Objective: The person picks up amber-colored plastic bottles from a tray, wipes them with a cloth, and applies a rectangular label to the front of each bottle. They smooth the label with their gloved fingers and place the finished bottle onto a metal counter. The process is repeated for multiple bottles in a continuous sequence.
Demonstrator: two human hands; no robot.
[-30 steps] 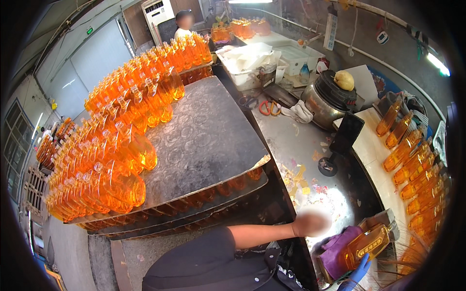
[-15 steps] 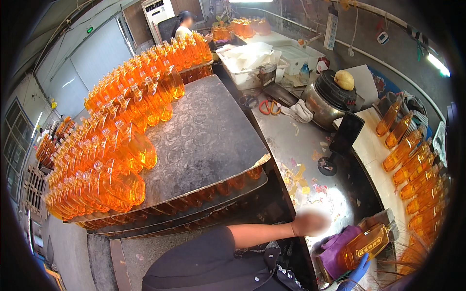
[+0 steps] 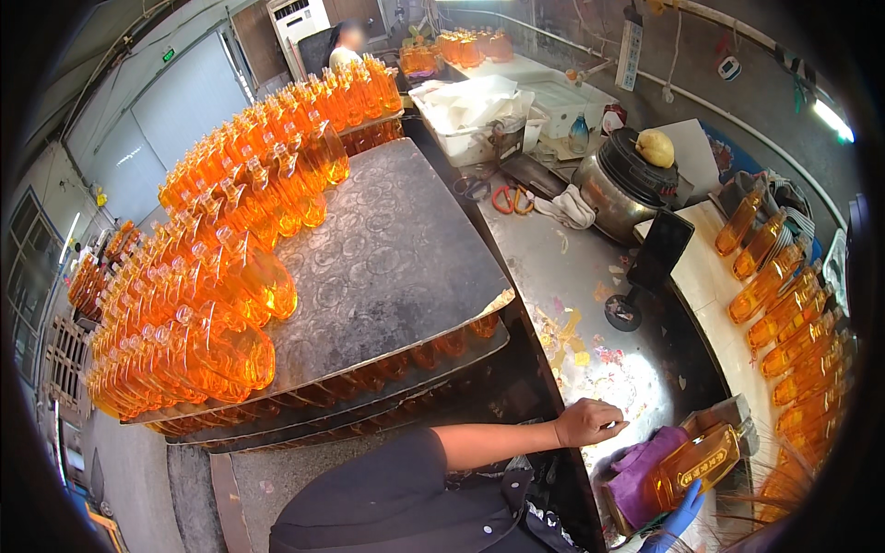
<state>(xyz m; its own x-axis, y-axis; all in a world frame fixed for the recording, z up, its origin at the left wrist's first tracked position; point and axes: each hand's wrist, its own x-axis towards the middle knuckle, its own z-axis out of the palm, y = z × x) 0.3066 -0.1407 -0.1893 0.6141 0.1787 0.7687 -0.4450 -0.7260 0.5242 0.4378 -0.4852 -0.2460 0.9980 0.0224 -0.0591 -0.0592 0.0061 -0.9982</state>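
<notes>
Left hand bare, resting on the shiny metal table, fingers curled in, holding nothing. Right hand in a blue glove, down at the bottom edge, wrapped around an orange bottle and a purple cloth. Bottle lying tilted, cloth touching its lower end. Row of more orange bottles on the white counter to the right. Big crowd of orange bottles on a metal tray to the left. Little yellow scraps on the table near the bare hand.
</notes>
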